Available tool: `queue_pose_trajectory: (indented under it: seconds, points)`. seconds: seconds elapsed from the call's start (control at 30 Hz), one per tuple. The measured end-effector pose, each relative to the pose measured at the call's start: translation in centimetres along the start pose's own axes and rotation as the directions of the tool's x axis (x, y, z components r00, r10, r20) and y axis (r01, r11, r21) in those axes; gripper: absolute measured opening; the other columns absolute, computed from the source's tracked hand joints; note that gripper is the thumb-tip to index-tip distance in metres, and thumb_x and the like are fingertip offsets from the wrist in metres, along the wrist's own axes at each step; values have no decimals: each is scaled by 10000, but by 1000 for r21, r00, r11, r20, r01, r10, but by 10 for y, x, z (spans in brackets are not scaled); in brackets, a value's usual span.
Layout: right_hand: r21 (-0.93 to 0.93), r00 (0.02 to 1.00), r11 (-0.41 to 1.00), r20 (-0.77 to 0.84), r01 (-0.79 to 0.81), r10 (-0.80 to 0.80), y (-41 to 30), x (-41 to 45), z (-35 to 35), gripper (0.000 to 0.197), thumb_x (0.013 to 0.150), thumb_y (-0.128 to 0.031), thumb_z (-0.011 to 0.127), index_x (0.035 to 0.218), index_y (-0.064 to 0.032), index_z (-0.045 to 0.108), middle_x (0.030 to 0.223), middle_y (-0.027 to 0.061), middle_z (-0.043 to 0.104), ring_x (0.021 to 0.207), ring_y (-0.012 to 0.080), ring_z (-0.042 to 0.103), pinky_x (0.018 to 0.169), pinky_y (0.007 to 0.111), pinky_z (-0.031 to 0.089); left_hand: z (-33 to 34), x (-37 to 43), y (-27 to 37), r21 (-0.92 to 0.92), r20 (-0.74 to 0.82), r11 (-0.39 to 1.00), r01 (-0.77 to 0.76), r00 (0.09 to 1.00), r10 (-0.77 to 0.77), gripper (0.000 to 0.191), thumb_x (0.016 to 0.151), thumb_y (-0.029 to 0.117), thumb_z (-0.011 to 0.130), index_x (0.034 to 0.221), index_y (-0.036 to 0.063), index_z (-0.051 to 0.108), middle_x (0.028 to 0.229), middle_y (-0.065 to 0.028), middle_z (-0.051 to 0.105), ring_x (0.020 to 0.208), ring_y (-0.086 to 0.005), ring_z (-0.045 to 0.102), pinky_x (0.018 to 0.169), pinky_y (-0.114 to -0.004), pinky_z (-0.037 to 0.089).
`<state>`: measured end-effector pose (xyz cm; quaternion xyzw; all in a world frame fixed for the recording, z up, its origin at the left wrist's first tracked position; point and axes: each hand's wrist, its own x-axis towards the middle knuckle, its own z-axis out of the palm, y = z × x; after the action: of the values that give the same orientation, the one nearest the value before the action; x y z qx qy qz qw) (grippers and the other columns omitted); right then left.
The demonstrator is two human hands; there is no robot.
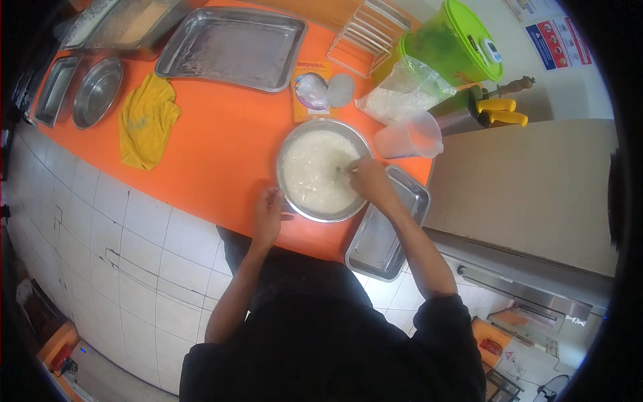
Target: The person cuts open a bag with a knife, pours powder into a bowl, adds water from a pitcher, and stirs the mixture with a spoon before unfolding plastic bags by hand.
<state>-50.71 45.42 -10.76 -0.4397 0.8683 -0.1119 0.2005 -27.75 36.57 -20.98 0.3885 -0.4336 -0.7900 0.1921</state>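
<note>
A round metal bowl [285, 197] holds a pale, lumpy batter [314, 168] and stands near the front edge of the orange table [216, 145]. My right hand [369, 178] is closed on a thin metal utensil [343, 172], whose lower end is hidden in the batter. With fingers at the lower left rim, my left hand [270, 213] steadies the bowl; its exact grip is partly hidden. Beneath my right forearm lies a rectangular metal pan [374, 241]. Right of the bowl is a translucent plastic jug [404, 138], beside a clear bag of white powder [397, 98].
A large metal tray [231, 47], a yellow cloth [148, 120], a round metal pan [98, 93] and a loaf pan [58, 90] lie to the left. Behind are a white wire rack [369, 37] and a green lidded bucket [442, 45]. A knife block [454, 110] holds yellow-handled knives.
</note>
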Motion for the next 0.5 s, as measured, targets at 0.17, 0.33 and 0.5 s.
queue_pose_trajectory:
  seconds: [0.17, 0.33, 0.5]
  points:
    - [38, 991, 999, 129, 17, -22, 3, 0, 5, 210, 724, -35, 596, 882, -7, 732, 884, 257, 669, 839, 403, 661, 801, 435, 525, -6, 0, -5, 20, -20, 1000, -14, 1000, 15, 239, 998, 232, 497, 1121, 29, 527, 934, -65, 598, 759, -121, 624, 569, -264, 569]
    - [37, 996, 996, 0, 84, -84, -12, 4, 8, 215, 734, -25, 607, 903, -22, 741, 889, 255, 670, 836, 404, 662, 827, 441, 516, 0, 0, -7, -33, -11, 999, -14, 1000, 13, 227, 996, 222, 502, 1116, 31, 529, 935, -66, 593, 755, -121, 622, 566, -264, 570]
    - [-23, 989, 1000, 149, 22, -18, 2, 6, 2, 222, 720, -42, 638, 917, -27, 739, 933, 244, 674, 871, 389, 659, 829, 431, 511, -2, -2, -5, -39, -13, 999, -20, 1000, 20, 208, 995, 215, 502, 1094, 34, 530, 926, -57, 587, 713, -119, 618, 557, -262, 566]
